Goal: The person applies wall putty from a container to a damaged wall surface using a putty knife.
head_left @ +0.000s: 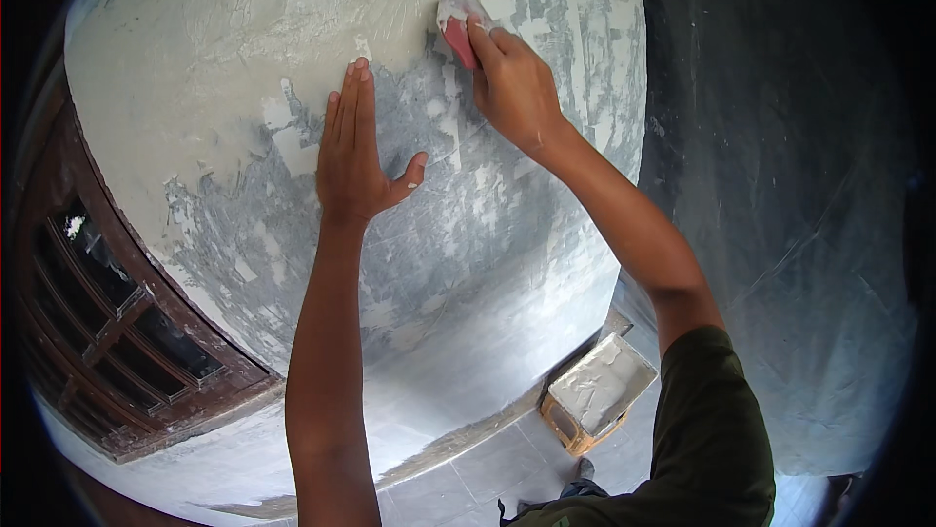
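Note:
My left hand (351, 161) lies flat against the wall (439, 264), its fingers pointing up together and the thumb held apart. Higher up and to the right, my right hand (522, 93) grips a red putty scraper (457, 41). White putty coats the scraper's upper end, which is at the wall's surface. Around both hands the wall is patchy, with grey areas and scattered white smears. Above them runs a broad cream-coloured coat of putty (244, 30).
A brown wooden window frame with dark panes (127, 322) is set in the wall at the lower left. On the tiled floor (487, 464) stands a rectangular tub (600, 386) of pale putty. A dark sheet (780, 186) hangs along the right side.

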The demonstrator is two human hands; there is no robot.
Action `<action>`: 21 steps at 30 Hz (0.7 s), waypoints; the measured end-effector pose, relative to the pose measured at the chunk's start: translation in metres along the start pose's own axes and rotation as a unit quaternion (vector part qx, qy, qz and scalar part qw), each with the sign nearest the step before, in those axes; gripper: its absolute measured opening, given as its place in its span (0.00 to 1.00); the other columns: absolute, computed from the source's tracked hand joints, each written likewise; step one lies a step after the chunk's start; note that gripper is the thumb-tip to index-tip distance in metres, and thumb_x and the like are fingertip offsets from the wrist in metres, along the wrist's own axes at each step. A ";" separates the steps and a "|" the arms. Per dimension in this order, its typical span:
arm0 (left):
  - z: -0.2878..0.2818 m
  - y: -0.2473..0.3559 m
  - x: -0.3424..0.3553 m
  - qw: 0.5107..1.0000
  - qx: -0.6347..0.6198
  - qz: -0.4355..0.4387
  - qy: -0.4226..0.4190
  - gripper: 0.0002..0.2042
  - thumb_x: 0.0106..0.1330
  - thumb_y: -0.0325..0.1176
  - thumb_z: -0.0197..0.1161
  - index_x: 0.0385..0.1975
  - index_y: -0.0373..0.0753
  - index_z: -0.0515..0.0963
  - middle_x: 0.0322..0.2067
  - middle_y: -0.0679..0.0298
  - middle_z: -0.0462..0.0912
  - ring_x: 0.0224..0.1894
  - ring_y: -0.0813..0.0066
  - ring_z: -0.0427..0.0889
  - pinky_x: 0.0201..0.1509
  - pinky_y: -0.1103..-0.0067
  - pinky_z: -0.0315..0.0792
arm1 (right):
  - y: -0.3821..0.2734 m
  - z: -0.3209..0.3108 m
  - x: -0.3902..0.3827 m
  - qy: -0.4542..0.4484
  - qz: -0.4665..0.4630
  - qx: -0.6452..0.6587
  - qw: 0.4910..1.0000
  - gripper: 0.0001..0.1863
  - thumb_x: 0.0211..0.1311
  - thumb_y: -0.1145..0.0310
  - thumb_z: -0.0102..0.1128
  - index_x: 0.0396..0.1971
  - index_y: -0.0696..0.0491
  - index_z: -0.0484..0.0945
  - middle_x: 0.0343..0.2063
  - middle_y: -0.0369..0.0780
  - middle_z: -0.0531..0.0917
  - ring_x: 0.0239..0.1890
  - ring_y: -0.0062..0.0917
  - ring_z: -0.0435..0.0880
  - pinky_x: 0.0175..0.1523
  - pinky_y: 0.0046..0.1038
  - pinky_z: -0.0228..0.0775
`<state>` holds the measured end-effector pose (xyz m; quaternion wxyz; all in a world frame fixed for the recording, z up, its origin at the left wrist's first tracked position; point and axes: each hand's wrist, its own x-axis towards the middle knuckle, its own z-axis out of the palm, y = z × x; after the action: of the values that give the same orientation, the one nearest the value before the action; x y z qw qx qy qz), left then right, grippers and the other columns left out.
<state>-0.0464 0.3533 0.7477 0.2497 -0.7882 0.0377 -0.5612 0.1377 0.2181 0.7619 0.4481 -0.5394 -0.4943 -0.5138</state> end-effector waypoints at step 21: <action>0.003 -0.002 0.000 1.000 0.008 0.011 0.004 0.49 0.56 0.53 0.65 0.73 0.32 0.49 0.72 0.49 0.57 0.75 0.54 0.55 0.75 0.56 0.54 | 0.035 0.023 0.043 -0.008 -0.001 -0.154 0.988 0.27 0.52 0.81 0.57 0.56 0.67 0.70 0.38 0.48 0.80 0.42 0.41 0.83 0.40 0.36 0.81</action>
<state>-0.0443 0.3560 0.7476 0.2620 -0.7837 0.0424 -0.5616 0.1747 0.2397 0.8037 0.3556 -0.6054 -0.4132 -0.5799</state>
